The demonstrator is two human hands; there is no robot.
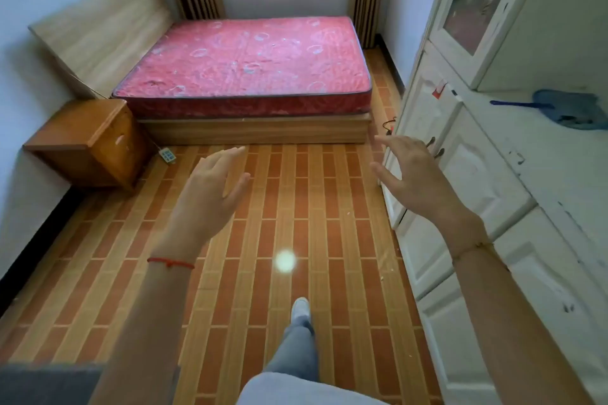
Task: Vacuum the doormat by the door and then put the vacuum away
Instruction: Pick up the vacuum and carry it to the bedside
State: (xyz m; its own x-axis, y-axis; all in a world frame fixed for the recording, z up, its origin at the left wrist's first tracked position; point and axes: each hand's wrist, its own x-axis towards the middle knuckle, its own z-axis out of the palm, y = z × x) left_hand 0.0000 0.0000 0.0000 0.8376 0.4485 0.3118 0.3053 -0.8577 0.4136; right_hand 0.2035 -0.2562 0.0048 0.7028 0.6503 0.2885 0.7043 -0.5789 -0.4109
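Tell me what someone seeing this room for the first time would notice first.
Probably the bare red mattress on its wooden base against the far wall, under the window. Next, two empty hands held out over the striped tile floor: the left hand mid-frame and the right hand near the white cabinet along the right side. A blue cloth lies on that cabinet's counter.

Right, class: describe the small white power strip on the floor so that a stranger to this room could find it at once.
Start at the bed with the red mattress. At its near left corner stands a wooden bedside cabinet. The power strip lies on the tiled floor in the gap between the two, the only small white thing there, with a cord running up behind the cabinet.
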